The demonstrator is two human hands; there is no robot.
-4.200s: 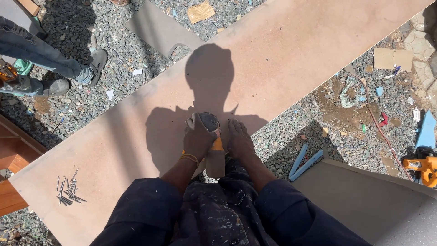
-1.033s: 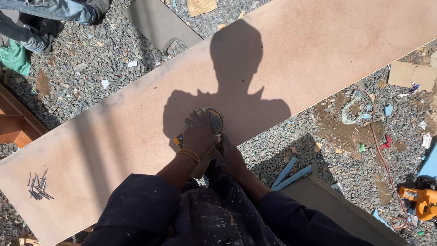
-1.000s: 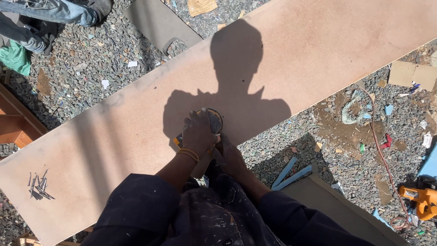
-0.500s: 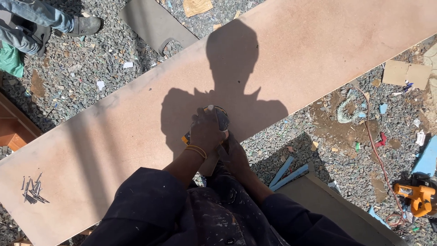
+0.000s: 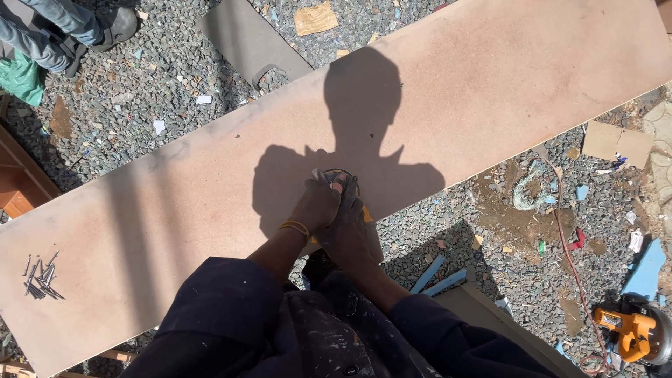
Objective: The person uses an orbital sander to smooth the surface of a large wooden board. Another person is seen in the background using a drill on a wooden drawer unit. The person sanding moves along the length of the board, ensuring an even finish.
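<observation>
Gripping a yellow power tool [image 5: 341,187] with both hands, left hand [image 5: 316,205] and right hand [image 5: 350,227] clenched around it, I press it onto the long brown board [image 5: 490,91] at its near edge; nails [image 5: 40,276] lie toward the board's left end.

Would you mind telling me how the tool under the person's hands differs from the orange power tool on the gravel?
The handheld tool sits on the long board, gripped by both hands and mostly hidden; the orange power tool lies untouched on the gravel, fully visible. Both show orange-yellow parts.
</observation>
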